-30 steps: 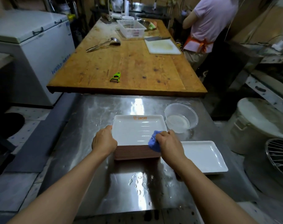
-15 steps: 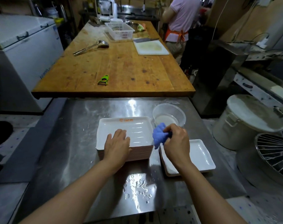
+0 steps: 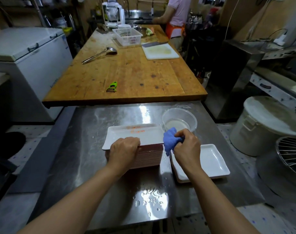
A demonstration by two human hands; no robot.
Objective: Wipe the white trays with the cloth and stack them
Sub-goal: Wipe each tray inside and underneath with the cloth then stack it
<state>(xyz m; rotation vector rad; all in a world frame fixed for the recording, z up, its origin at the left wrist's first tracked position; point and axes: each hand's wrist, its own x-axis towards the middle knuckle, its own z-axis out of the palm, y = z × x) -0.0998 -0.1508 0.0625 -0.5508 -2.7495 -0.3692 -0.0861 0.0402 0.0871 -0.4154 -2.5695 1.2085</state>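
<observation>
A tall stack of white trays point(image 3: 149, 157) stands on the steel table point(image 3: 93, 149). Its top tray point(image 3: 135, 134) is tilted, with the near edge raised off the stack. My left hand point(image 3: 124, 150) grips that near edge, fingers curled over the rim. My right hand point(image 3: 186, 147) holds a bunched blue cloth point(image 3: 170, 141) just off the stack's right side, above the gap between the stacks. A short second stack of white trays point(image 3: 211, 162) lies to the right, partly hidden by my right wrist.
A clear bowl of water point(image 3: 179, 122) stands behind the cloth. A wooden table point(image 3: 127, 73) beyond holds a green peeler point(image 3: 112, 86), ladle, basket and cutting board. A white lidded bucket point(image 3: 262, 125) and wire rack stand right. A person works at the far sink.
My left hand moved from resting flat on the top tray to gripping its near edge and lifting it. The right hand with the cloth stayed beside the stack.
</observation>
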